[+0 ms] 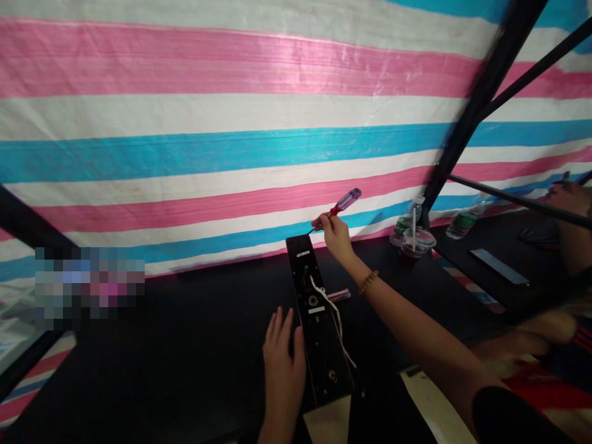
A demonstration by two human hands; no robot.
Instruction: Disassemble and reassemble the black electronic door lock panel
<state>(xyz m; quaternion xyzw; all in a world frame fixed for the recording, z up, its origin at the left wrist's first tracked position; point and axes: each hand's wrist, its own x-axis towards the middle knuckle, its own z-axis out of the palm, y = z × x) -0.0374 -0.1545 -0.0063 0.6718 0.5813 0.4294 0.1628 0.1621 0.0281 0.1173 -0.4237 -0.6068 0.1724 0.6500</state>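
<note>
A long black box-like device point(319, 333) lies lengthwise on the black table, with small screws, white labels and a round fitting on its upper face. A white cord point(337, 311) runs along its right side. My right hand point(337, 237) is closed around the shaft of a screwdriver point(346, 201) with a clear purple and red handle. Its tip reaches the far end of the device. Beside the device's left edge, my left hand point(283, 357) rests with its fingers stretched out. Another tool with a pinkish handle point(339, 295) lies just right of the device.
A plastic cup with a straw point(417, 242) and a bottle point(401, 229) stand at the back right. Past a black frame post point(456, 139), another table bears a bottle point(462, 223) and a flat grey object point(499, 267). Another person's arm point(573, 228) is there. Striped sheeting point(231, 154) hangs behind.
</note>
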